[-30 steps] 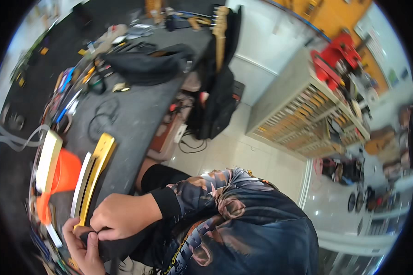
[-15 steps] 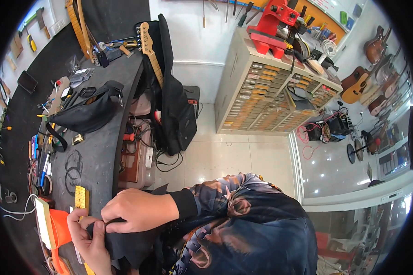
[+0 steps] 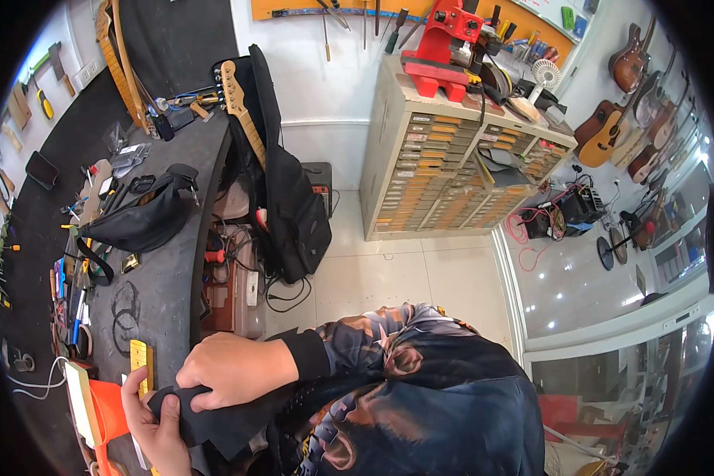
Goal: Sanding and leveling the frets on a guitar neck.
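Observation:
Both hands are at the near end of the dark workbench (image 3: pixel 163 278). A stiff black sheet (image 3: pixel 234 428) with angular edges is between them; its exact material I cannot make out. My left hand (image 3: pixel 157 432) pinches the sheet's left edge, thumb on top, while the index finger points up. My right hand (image 3: pixel 234 369) has its fingers curled down on the sheet's upper edge, close to the left thumb. The sheet's lower part lies against my dark patterned clothing. Just beyond the left fingers lies a yellow ruler (image 3: pixel 141 361), partly covered by them.
An orange object (image 3: pixel 109 408) with a pale block stands left of my left hand. A black pouch (image 3: pixel 147 214) and scattered tools lie farther along the bench. A guitar in a black case (image 3: pixel 282 190) leans at the bench's far edge. A drawer cabinet (image 3: pixel 444 166) stands beyond.
The whole view has shifted, with the room lower and slightly left in the picture. My left fingers have spread a little, and more of the sheet's left edge shows between the hands.

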Demonstrator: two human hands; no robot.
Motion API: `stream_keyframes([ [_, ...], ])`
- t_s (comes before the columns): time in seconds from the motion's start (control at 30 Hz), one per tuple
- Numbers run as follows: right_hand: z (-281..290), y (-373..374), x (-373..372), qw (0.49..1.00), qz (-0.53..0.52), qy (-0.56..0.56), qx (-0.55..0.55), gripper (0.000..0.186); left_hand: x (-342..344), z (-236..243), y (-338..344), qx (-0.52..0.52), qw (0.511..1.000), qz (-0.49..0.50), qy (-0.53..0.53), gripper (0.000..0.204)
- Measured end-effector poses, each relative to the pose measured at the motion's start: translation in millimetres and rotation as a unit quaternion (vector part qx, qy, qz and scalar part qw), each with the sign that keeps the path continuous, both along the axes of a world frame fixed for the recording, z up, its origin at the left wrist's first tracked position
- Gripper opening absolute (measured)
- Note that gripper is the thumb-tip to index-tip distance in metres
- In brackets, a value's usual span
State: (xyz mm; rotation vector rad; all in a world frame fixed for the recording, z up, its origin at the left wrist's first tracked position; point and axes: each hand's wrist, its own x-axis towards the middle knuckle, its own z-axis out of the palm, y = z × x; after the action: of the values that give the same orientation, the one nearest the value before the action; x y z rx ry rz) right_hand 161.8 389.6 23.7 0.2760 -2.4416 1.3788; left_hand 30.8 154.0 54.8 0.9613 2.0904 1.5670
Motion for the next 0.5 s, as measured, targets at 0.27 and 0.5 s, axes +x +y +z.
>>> stream_keyframes([
  [0.27, -1.8, -7.6, -2.6, 0.999, -0.006, 0.021, 0.033, 0.037, 14.1, -4.0, -1.2, 0.054, 0.990, 0.082, 0.097, 0.063],
  [0.5, -1.5, -5.7, -9.0, 0.999, 0.025, 0.029, 0.005, 0.037, 35.7, 1.6, -31.9, -0.012, 0.996, 0.086, -0.033, 0.065],
])
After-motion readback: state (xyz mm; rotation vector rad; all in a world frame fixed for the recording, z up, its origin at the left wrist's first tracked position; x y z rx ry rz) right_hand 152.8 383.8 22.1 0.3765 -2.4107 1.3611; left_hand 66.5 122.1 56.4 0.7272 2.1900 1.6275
